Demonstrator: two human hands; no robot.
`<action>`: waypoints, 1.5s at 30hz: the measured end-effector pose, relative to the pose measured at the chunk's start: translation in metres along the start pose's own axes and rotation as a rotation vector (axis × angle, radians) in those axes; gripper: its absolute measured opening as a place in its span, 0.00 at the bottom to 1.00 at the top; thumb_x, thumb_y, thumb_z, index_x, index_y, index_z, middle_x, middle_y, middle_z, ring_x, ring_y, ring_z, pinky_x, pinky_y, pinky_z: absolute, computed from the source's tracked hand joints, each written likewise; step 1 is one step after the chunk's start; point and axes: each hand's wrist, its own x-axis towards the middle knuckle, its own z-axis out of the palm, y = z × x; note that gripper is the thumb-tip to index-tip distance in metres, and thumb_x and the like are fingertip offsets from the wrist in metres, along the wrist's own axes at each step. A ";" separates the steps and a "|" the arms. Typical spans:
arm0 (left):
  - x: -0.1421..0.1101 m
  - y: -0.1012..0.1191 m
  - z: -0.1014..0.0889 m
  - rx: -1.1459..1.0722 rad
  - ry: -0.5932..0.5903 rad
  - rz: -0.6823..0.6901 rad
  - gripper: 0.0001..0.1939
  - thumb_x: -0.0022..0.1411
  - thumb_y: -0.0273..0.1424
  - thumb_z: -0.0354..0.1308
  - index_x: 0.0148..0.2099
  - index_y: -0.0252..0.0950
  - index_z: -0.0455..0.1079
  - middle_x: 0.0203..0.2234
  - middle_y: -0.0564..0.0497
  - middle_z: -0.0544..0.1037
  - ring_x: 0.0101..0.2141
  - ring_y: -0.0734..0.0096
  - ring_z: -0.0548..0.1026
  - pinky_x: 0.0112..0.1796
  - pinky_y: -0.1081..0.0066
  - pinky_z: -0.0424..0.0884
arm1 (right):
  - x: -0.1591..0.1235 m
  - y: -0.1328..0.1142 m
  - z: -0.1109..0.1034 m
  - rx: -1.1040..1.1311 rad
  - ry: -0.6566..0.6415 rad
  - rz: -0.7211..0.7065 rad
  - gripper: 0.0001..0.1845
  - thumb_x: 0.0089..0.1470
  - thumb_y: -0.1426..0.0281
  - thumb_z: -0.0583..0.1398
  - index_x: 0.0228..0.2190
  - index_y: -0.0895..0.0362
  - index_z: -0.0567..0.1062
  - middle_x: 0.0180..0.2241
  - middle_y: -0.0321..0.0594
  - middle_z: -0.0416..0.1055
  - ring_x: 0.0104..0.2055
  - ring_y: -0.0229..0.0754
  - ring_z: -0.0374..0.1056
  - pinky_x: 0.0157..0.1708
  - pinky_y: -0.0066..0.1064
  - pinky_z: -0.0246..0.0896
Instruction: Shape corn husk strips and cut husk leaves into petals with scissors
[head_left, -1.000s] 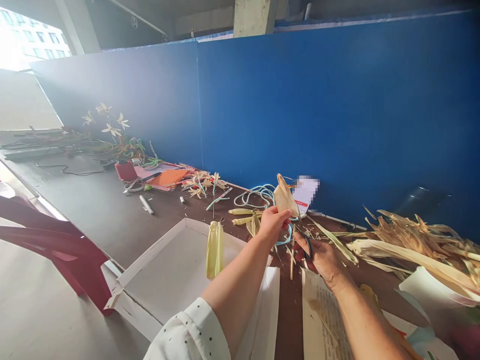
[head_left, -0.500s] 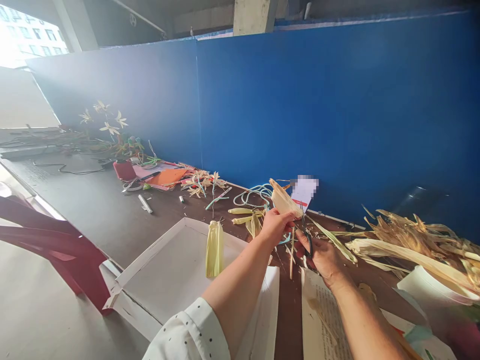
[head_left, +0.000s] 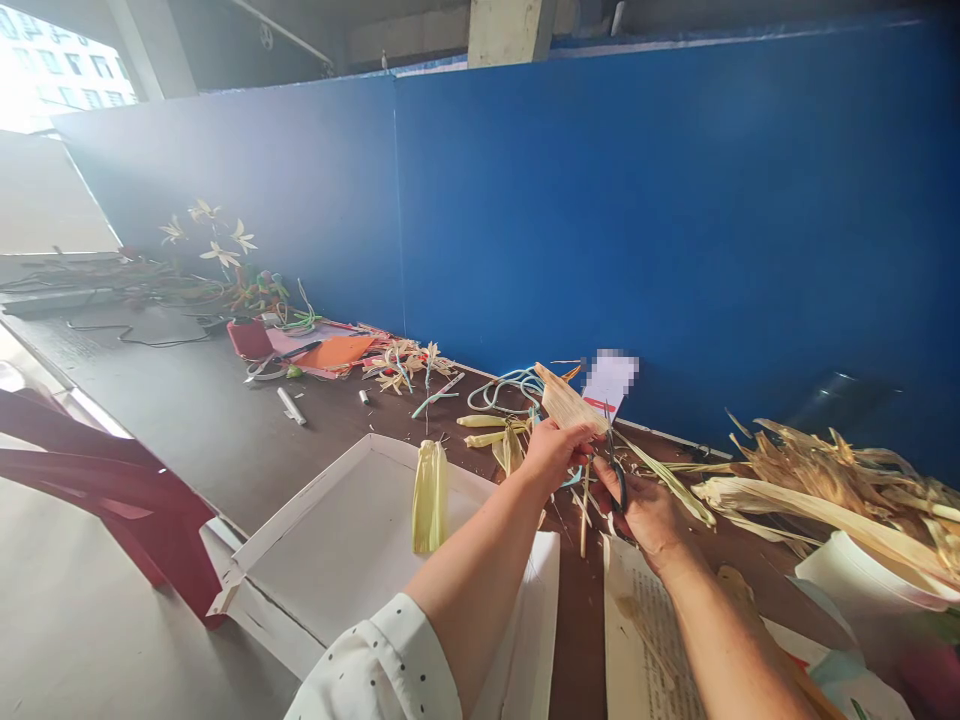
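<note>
My left hand [head_left: 556,450] pinches a pale dried corn husk [head_left: 570,402], which fans up and to the left above the fingers. Beside it, my right hand [head_left: 637,505] grips black-handled scissors [head_left: 616,475], blades pointing up at the husk's right edge. Whether the blades touch the husk is hard to make out. Below the hands lie thin husk scraps and a narrow strip [head_left: 583,520]. Rolled yellowish husk pieces [head_left: 484,430] rest left of my left hand. A yellow-green husk piece [head_left: 430,500] lies over the rim of a shallow white box lid [head_left: 322,560].
Dried husks [head_left: 840,480] are heaped at right near a white tub [head_left: 862,570]. Printed paper [head_left: 637,620] lies in front. Further left are light-blue cord [head_left: 499,388], husk flowers [head_left: 405,365], orange paper [head_left: 341,353] and a red chair [head_left: 112,500]. A blue partition [head_left: 600,220] backs the table.
The husk in my left hand has tipped slightly, its upper left end a little lower and further left. Both hands have stayed nearly in place.
</note>
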 end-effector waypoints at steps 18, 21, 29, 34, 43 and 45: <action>-0.003 0.008 -0.001 -0.037 0.036 0.026 0.13 0.42 0.30 0.67 0.29 0.32 0.66 0.17 0.55 0.67 0.16 0.85 0.60 0.17 0.81 0.56 | 0.008 0.009 0.000 0.097 -0.039 0.080 0.23 0.41 0.48 0.63 0.15 0.54 0.72 0.12 0.35 0.62 0.13 0.35 0.52 0.14 0.31 0.42; -0.001 0.006 -0.003 -0.021 0.034 0.041 0.12 0.43 0.30 0.66 0.29 0.32 0.67 0.17 0.56 0.66 0.16 0.85 0.61 0.18 0.81 0.57 | 0.009 0.010 0.000 0.105 -0.036 0.082 0.22 0.41 0.48 0.63 0.16 0.54 0.73 0.13 0.35 0.63 0.14 0.35 0.54 0.15 0.31 0.43; -0.001 0.009 -0.005 0.039 0.064 0.059 0.12 0.44 0.32 0.66 0.29 0.32 0.68 0.19 0.53 0.69 0.17 0.85 0.61 0.18 0.80 0.57 | 0.009 0.013 0.000 0.069 -0.049 0.058 0.23 0.41 0.48 0.62 0.16 0.54 0.72 0.13 0.36 0.64 0.15 0.36 0.55 0.16 0.30 0.45; 0.000 0.009 -0.005 0.050 0.074 0.093 0.10 0.45 0.31 0.64 0.28 0.32 0.67 0.21 0.52 0.70 0.17 0.84 0.61 0.17 0.80 0.57 | 0.011 0.015 0.000 0.038 -0.029 0.059 0.23 0.42 0.48 0.62 0.16 0.55 0.72 0.13 0.36 0.64 0.15 0.36 0.56 0.16 0.30 0.47; 0.001 0.010 -0.005 0.066 0.132 0.107 0.11 0.45 0.32 0.64 0.27 0.33 0.65 0.20 0.53 0.70 0.17 0.85 0.60 0.17 0.80 0.56 | 0.009 0.013 0.001 0.057 -0.054 0.060 0.21 0.42 0.51 0.64 0.14 0.54 0.72 0.12 0.34 0.61 0.14 0.35 0.53 0.16 0.30 0.45; 0.002 0.009 -0.006 0.074 0.132 0.117 0.11 0.45 0.32 0.64 0.26 0.33 0.65 0.20 0.53 0.69 0.17 0.85 0.60 0.17 0.80 0.57 | 0.010 0.015 0.000 0.024 -0.059 0.039 0.20 0.42 0.52 0.64 0.14 0.54 0.71 0.12 0.34 0.61 0.15 0.35 0.54 0.16 0.30 0.45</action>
